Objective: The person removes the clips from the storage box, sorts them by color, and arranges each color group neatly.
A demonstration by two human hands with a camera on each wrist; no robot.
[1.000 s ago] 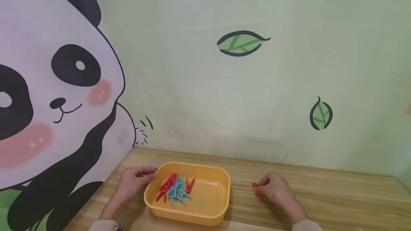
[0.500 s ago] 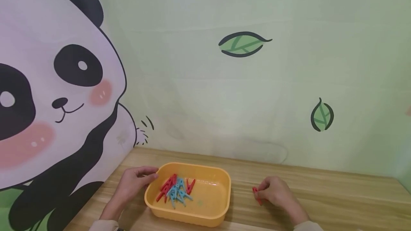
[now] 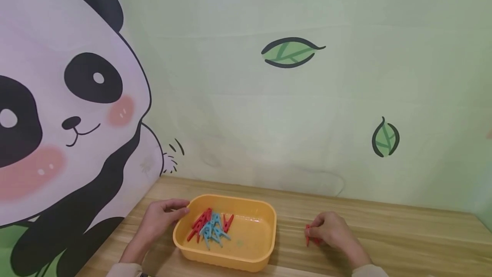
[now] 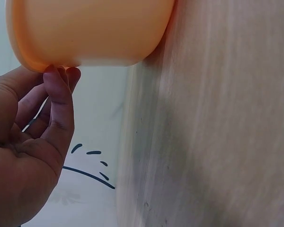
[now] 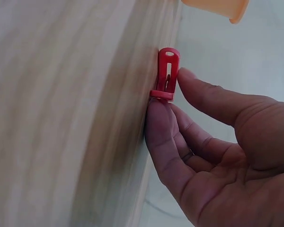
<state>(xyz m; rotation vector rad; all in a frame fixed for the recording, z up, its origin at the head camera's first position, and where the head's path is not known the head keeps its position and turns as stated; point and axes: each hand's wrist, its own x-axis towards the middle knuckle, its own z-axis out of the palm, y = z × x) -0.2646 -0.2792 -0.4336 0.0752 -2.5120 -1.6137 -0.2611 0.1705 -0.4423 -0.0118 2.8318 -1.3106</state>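
My left hand [image 3: 163, 219] touches the outer left side of a yellow plastic basket [image 3: 226, 264] with thumb and fingertips, just below its rim in the left wrist view. Inside the basket, toward its left, lie several red clothespins [image 3: 199, 225] and blue clothespins [image 3: 210, 228], heaped together. To the right of the basket, my right hand [image 3: 331, 229] holds one red clothespin [image 5: 168, 71] low at the tabletop. Its thumb is at one side of the clothespin and a fingertip at the clothespin's lower end. In the head view the fingers partly cover this clothespin.
The wooden table [image 3: 415, 243] runs back to a pale green wall cloth [image 3: 230, 119] printed with leaves. A large printed panda [image 3: 103, 148] fills the left side. The basket stands between the two hands.
The red clothespin in my right hand has turned and shifted slightly right, its legs now spread at the table. My left hand and the basket have stayed in place.
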